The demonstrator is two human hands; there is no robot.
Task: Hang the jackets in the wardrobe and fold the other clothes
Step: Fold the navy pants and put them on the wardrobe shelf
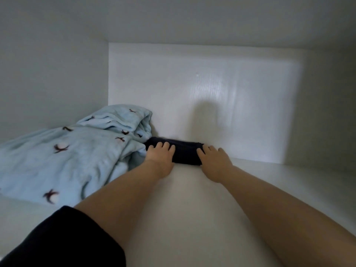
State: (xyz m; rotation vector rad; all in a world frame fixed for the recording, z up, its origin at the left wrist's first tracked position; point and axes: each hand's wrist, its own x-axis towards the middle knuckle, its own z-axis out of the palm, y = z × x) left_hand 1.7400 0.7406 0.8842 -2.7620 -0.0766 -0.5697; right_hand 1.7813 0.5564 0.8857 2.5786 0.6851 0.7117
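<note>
Both hands set a folded dark garment at the back of a white wardrobe shelf.

Centre frame, the left hand point(160, 158) and right hand point(213, 160) rest on the ends of the folded dark garment point(185, 152), fingers curled over it, against the back panel point(212, 89). A light blue fleece point(73, 151) lies heaped at left, touching the garment; the shelf point(183, 209) fills the lower frame.
</note>
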